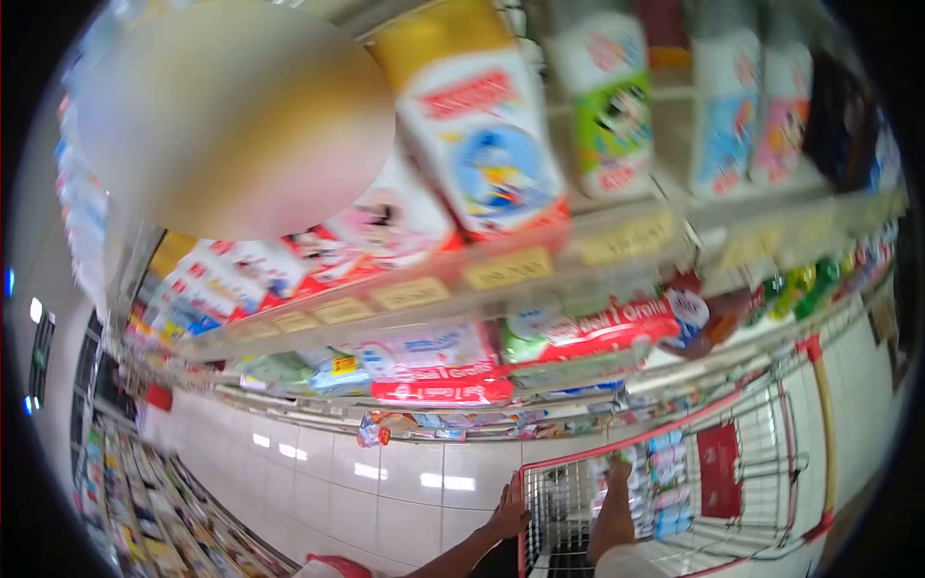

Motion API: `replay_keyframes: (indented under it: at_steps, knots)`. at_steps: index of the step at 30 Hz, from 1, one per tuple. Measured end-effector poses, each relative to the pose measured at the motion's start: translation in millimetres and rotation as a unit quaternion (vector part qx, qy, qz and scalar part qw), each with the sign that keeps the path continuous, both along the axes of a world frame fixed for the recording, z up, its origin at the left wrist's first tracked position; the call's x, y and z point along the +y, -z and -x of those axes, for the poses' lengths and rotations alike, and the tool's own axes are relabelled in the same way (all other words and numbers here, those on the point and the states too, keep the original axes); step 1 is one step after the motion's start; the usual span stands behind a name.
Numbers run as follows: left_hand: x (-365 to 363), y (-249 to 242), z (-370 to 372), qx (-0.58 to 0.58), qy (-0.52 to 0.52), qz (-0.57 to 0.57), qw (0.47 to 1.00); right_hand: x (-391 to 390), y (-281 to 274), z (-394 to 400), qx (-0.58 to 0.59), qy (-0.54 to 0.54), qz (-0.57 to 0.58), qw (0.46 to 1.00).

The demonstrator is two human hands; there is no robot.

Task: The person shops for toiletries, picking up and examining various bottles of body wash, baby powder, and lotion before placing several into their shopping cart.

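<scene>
My left hand [509, 512] rests on the red rim at the near left corner of a wire shopping cart [761, 472], its fingers pressed round the rim. Over the cart's basket reaches my right hand [619, 472], close to several small packs [668, 472] in white, pink and blue that lie inside. Its fingers are small and blurred, so whether they hold a pack is unclear. A red panel [720, 470] is fixed to the cart, to the right of the packs.
Ahead, a shelf edge [414, 291] with yellow price tags carries white bottles [501, 164] and boxes. Below it lie pink and red packs [434, 364]. Another stocked shelf [145, 501] stands at the lower left, beyond the tiled floor [356, 501]. A blurred oval covers the upper left.
</scene>
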State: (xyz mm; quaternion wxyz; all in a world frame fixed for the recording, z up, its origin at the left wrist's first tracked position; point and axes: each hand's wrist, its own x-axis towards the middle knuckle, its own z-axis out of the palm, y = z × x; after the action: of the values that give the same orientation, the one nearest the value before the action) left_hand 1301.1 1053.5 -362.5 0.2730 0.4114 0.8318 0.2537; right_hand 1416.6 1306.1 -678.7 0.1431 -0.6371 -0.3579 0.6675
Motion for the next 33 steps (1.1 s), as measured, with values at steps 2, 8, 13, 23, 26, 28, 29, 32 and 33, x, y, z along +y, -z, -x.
replay_keyframes:
  at_steps: [2,8,13,23,26,28,29,32,33]
  knots:
    - [-2,4,2,0.01,0.014,0.049,0.999,-16,-47,-7,0.014,0.021,0.087,0.996]
    - [3,38,20,-0.089,0.007,0.175,0.98,-85,-306,-45,0.168,-0.019,-0.066,0.983]
    - [6,81,40,-0.107,0.189,0.229,0.949,-53,-577,-26,0.249,-0.174,-0.376,0.875]
    - [2,83,39,-0.186,0.105,0.052,0.976,74,-812,51,0.256,-0.134,-0.714,0.638]
    - [-2,87,41,-0.2,0.104,0.065,0.972,92,-807,60,0.273,-0.155,-0.705,0.636]
    - [0,89,42,-0.208,0.104,0.034,0.972,105,-806,69,0.31,-0.182,-0.662,0.658]
    - [-1,82,40,-0.206,0.101,0.033,0.973,105,-810,73,0.312,-0.183,-0.662,0.657]
    - [8,72,38,-0.203,0.076,0.128,0.968,111,-823,83,0.324,-0.242,-0.609,0.683]
    - [9,73,37,-0.208,0.076,0.127,0.967,114,-826,85,0.325,-0.241,-0.611,0.681]
